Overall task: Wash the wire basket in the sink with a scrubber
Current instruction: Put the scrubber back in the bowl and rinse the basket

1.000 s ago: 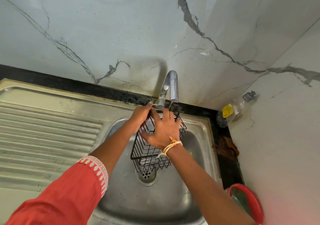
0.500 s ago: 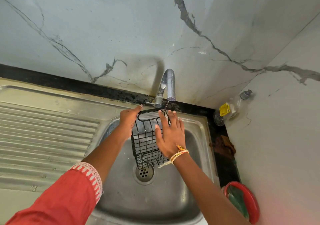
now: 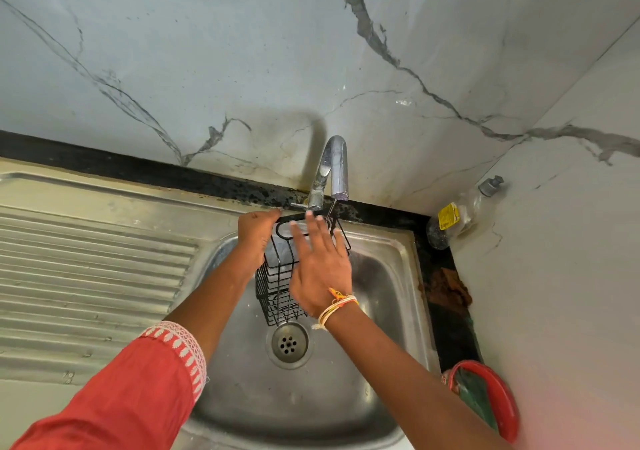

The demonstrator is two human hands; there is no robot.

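**Ana:** Black wire basket (image 3: 277, 276), rectangular and open-topped, is held up inside the stainless steel sink (image 3: 381, 276), tilted, its lower corner just above the round drain (image 3: 290, 344).

**Ben:** And the left hand (image 3: 254, 238)? Its grip is curled round the basket's upper rim at the far left corner, right beside the base of the curved chrome tap (image 3: 332, 169).

**Ana:** Right hand (image 3: 320, 262) is different: fingers straight and spread, palm laid flat against the basket's near side. A bundle of yellow and white threads (image 3: 337, 306) circles that wrist.

**Ben:** A thin trickle of water drops from the spout onto the basket's rim. Whether the right palm hides a scrubber, nobody can tell from this angle.

**Ana:** Red sleeve with a white patterned cuff (image 3: 138, 387) covers the left forearm. The ribbed steel draining board (image 3: 86, 276) runs off to the left.

**Ben:** On the black desk by the marble wall, a clear plastic bottle with a yellow label (image 3: 457, 214) leans in the corner; a red-rimmed round thing (image 3: 495, 397) sits nearer, at the right edge.
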